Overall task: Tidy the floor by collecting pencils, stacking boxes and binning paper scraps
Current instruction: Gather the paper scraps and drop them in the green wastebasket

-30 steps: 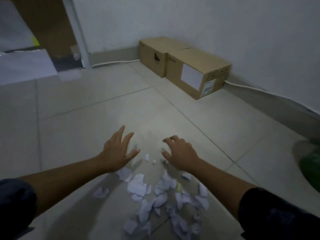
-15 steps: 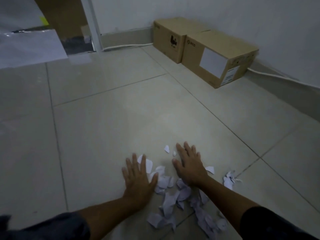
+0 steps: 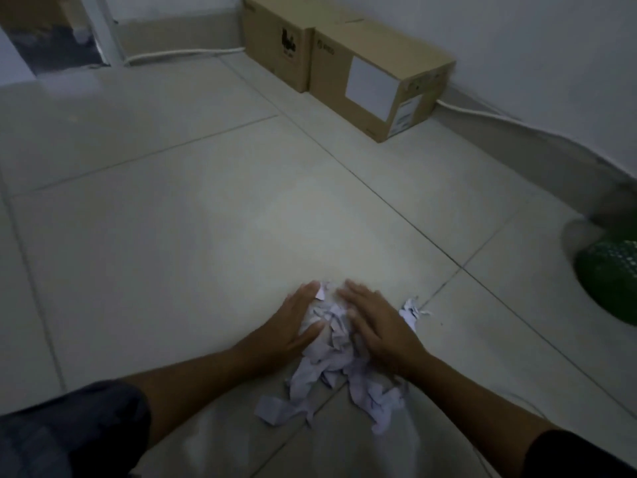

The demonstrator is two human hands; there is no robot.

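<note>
A heap of white paper scraps (image 3: 331,360) lies on the tiled floor in front of me. My left hand (image 3: 293,326) presses flat against the heap's left side, fingers together. On the heap's right side my right hand (image 3: 375,322) lies flat, partly over the scraps. The two hands cup the pile between them. A few loose scraps (image 3: 410,310) sit just right of my right hand. Two brown cardboard boxes stand side by side against the far wall, one with a black logo (image 3: 275,39) and one with a white label (image 3: 382,67).
A green mesh bin (image 3: 613,281) sits at the right edge. A white cable (image 3: 179,55) runs along the skirting board behind the boxes. A doorway opens at the far left. Bare floor tiles stretch between me and the boxes.
Both hands have swept inward and toward me, gathering the spread scraps into one tight heap between them. The view has tilted down, and the green bin is back in sight.
</note>
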